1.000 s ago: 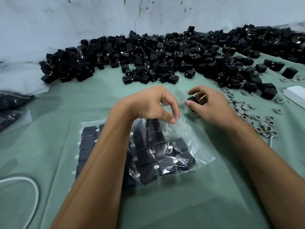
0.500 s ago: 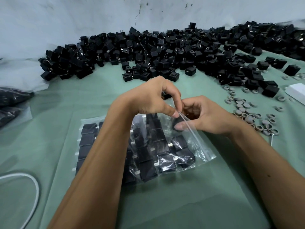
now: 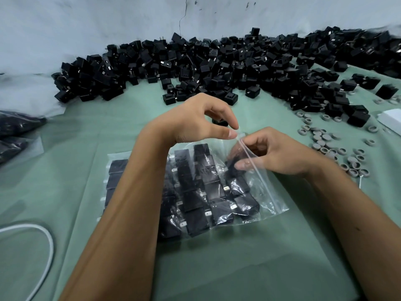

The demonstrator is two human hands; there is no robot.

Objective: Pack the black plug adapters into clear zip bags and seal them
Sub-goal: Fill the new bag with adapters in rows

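Left hand pinched top edge of clear zip bag, holding mouth open. Right hand reached into mouth, fingers curled round black plug adapter, blurred behind plastic. Bag lay on green bench, rows of adapters inside. Loose adapter heap along wall beyond. Grey rings right, white cable left

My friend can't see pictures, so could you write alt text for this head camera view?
A person's left hand pinches open the mouth of a clear plastic zip bag of black plug adapters while the right hand slips another small black adapter inside. Behind, a long heap of loose black adapters lies on green cloth, with small grey rings to the right.
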